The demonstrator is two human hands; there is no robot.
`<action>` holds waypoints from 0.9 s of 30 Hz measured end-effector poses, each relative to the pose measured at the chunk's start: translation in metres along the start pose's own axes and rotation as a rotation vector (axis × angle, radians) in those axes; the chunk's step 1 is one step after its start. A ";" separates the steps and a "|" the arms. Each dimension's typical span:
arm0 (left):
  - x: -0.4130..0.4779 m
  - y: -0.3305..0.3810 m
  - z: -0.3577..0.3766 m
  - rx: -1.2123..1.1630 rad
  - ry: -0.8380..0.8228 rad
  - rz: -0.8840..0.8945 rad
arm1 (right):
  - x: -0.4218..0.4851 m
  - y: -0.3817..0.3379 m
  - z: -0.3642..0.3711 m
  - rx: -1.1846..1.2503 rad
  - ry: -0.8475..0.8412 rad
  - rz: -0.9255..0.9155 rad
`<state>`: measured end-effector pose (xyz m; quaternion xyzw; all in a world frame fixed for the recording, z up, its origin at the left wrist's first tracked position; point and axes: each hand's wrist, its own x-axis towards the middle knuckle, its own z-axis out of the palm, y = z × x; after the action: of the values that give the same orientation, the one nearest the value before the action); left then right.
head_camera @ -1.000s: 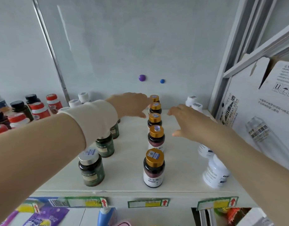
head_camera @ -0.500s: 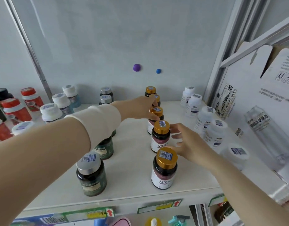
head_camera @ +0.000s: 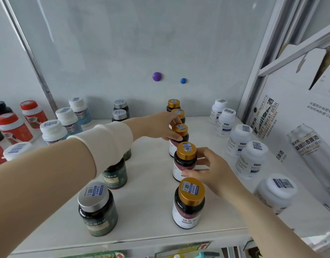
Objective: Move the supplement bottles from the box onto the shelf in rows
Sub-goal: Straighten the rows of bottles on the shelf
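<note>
SHELF-STOCKING NEARS ITS END: A person's left hand (head_camera: 159,125), in a cream sleeve, pinches the cap of the third gold-capped bottle (head_camera: 179,141) with curled fingers (head_camera: 172,119), while the right hand (head_camera: 213,171) curls thumb and fingers round the body of the second gold-capped bottle (head_camera: 184,162). Both stand upright in a row of five dark gold-capped supplement bottles (head_camera: 188,205) on the white laminate shelf (head_camera: 147,211). Rows of silver-capped dark green bottles (head_camera: 97,211), white plastic bottles (head_camera: 251,161) and white-capped pale blue bottles (head_camera: 52,130) already run front to back, so only straightening appears left. Whether any bottles wait in a box cannot be seen. A printed white cardboard carton (head_camera: 290,123) stands at the right, and a purple round magnet (head_camera: 157,76) dots the pale back panel (head_camera: 104,53)
</note>
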<state>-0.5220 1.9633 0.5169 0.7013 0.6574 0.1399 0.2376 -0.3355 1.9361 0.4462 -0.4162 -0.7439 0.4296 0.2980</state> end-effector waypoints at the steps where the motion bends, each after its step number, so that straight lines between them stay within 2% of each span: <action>1: 0.001 0.000 -0.001 -0.007 -0.004 -0.001 | 0.000 0.000 -0.001 0.002 -0.001 -0.001; 7: 0.000 0.000 0.000 -0.048 -0.008 0.004 | -0.001 0.000 -0.002 -0.008 -0.011 -0.003; 15: -0.008 0.004 0.002 0.030 0.007 0.008 | -0.005 -0.010 -0.007 -0.035 -0.046 0.027; 19: -0.024 0.010 -0.011 0.015 0.052 0.000 | -0.010 -0.031 -0.024 -0.045 0.039 -0.055; 22: -0.045 0.018 -0.028 0.045 0.136 0.013 | -0.004 -0.058 -0.034 -0.150 0.075 -0.152; 27: -0.086 0.008 -0.061 0.194 0.218 -0.048 | 0.020 -0.097 -0.021 -0.502 -0.055 -0.290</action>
<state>-0.5547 1.8872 0.5832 0.6856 0.7064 0.1452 0.0994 -0.3633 1.9340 0.5430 -0.3545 -0.8865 0.1959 0.2238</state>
